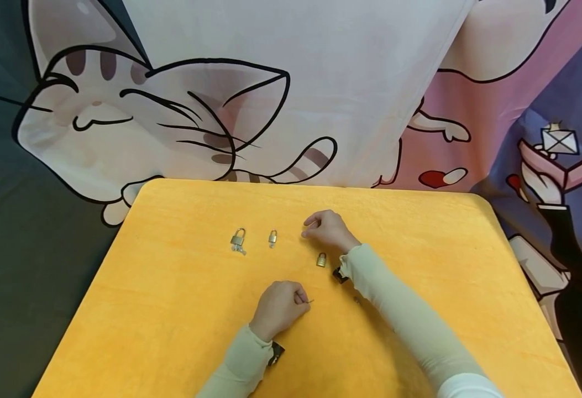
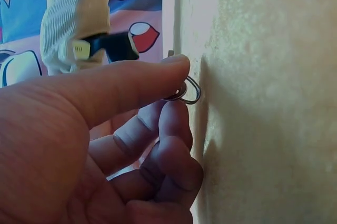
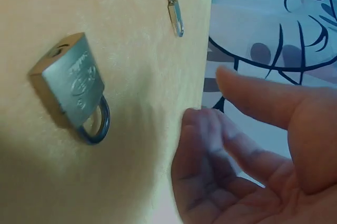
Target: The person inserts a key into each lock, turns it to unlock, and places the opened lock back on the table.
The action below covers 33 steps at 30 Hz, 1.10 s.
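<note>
My left hand (image 1: 279, 309) pinches a small metal key ring (image 2: 194, 91) between thumb and fingertips, low over the table; what else hangs on the ring is hidden by the fingers. Farther back, my right hand (image 1: 328, 229) hovers with thumb and loosely bent fingers apart, nothing between them. Nearest to it lies a brass padlock (image 1: 321, 260), its shackle in the body and its keyhole bare in the right wrist view. Left of that hand is a smaller padlock (image 1: 273, 238) with a key at its bottom. Beyond it lies a larger padlock (image 1: 238, 239) with keys.
A yellow cloth covers the table (image 1: 171, 320). A tiny object (image 1: 356, 299), too small to make out, lies beside the right forearm. Behind the far edge hangs a cartoon-printed curtain (image 1: 360, 94). Both wrists carry a dark strapped device.
</note>
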Motion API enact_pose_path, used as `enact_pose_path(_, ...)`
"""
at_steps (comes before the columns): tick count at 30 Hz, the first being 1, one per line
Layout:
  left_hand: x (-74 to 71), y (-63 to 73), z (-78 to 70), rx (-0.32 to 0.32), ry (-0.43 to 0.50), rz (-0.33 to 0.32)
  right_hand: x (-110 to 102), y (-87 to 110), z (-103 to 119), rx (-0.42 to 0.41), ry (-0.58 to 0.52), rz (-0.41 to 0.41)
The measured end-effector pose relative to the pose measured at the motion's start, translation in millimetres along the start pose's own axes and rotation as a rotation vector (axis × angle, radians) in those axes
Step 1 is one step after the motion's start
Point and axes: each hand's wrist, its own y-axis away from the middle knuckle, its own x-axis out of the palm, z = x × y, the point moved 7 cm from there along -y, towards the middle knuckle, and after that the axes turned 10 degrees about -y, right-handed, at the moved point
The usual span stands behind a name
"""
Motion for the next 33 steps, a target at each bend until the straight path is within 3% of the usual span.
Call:
enact_pose_path(5, -1.0, -1.3, 1.7, 0.016, 0.028, -0.029, 0, 12.2, -5, 0.015, 0.081, 0.101)
enact_pose_path(9, -2.6, -2.5, 2.0, 0.023, 0.032, -0.059, -4, 19.9, -9, 0.023, 0.111, 0.128)
enact_pose_path(16, -6.5, -2.9, -2.9, 0.057, 0.069, -0.101, -10, 31.6, -23, 0.035, 0.221, 0.110)
enact_pose_path(21, -9.9, -4.0, -5.1, 0.073, 0.188, -0.125, -3, 37.0, -23, 0.006, 0.338, 0.075)
enact_pose_path(27, -10.2, -7.8, -0.1, 0.025, 0.401, -0.096, 3, 41.0, -20, 0.002, 0.351, 0.031)
enact_pose_path(33, -11.9, -9.5, 3.7, 0.028, 0.457, -0.122, 4, 45.6, -21, -0.011, 0.346, -0.037)
